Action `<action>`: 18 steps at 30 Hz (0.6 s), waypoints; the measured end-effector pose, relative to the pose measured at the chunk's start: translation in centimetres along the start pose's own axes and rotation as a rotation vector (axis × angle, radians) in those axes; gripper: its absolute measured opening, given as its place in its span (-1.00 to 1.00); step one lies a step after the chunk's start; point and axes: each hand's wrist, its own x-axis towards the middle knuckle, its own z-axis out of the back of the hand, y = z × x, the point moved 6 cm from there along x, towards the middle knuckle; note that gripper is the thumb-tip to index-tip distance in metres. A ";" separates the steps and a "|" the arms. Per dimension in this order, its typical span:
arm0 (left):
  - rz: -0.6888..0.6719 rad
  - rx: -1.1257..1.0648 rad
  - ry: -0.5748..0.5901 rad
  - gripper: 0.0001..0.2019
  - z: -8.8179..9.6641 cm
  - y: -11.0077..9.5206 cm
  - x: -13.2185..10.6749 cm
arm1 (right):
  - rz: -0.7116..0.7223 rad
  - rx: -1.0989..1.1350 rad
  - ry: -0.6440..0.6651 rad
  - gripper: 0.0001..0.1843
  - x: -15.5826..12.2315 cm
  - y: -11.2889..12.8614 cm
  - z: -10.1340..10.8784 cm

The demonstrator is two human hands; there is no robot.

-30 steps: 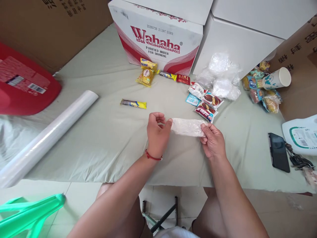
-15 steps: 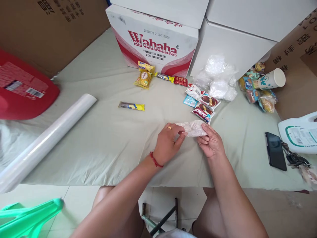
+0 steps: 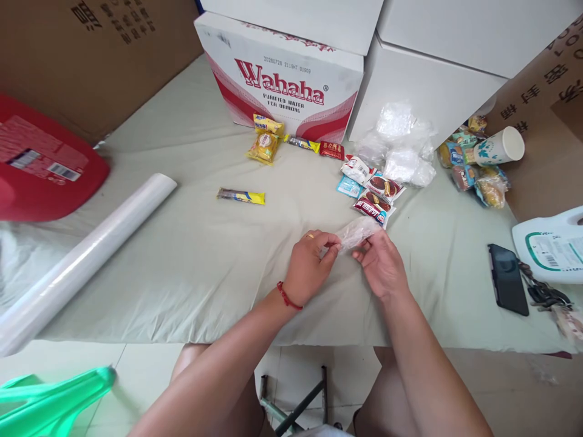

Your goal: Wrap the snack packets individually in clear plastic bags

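Note:
Between my hands, close to the table's front edge, is a crumpled clear plastic bag [image 3: 356,234]. My left hand [image 3: 314,261], with a ring and a red bracelet, pinches the bag's left end. The fingers of my right hand [image 3: 383,260] are closed on its right end. Just beyond the bag lie dark red snack packets [image 3: 372,205], a white and red packet [image 3: 357,170] and a light blue packet [image 3: 350,186]. Farther left, a yellow and dark snack stick [image 3: 241,195] lies by itself on the cloth.
A Wahaha box [image 3: 282,79] stands at the back, with yellow packets [image 3: 264,147] before it. Clear plastic bags [image 3: 401,145] are heaped to its right. A plastic roll [image 3: 91,261] lies left. On the right are a paper cup [image 3: 498,147], a phone [image 3: 507,279] and a white jug [image 3: 551,243].
My right hand has turned and shifted slightly left and down. The plastic bag between my hands has become more bunched and tilted, its right end higher. My left hand has barely moved.

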 end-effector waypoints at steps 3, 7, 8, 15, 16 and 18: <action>0.100 -0.107 0.008 -0.89 0.0 0.2 0.1 | 0.001 -0.146 0.040 -0.59 -0.4 -0.6 -0.6; 0.258 -0.292 0.015 -0.85 0.0 1.0 0.1 | -0.026 -0.170 0.001 -0.67 -0.2 -1.1 -0.1; 0.286 -0.336 0.005 -0.84 0.0 1.2 0.2 | -0.031 -0.156 -0.003 -0.67 -0.1 -1.0 0.0; 0.427 -0.548 -0.169 -0.87 1.2 2.9 0.9 | -0.059 -0.016 0.005 -0.64 0.1 -0.1 0.5; 0.459 -0.568 -0.183 -0.87 1.4 3.1 0.9 | -0.049 -0.017 0.011 -0.64 0.1 0.0 0.5; 0.491 -0.594 -0.176 -0.83 1.4 3.0 0.9 | -0.012 -0.048 0.014 -0.64 0.0 0.1 0.4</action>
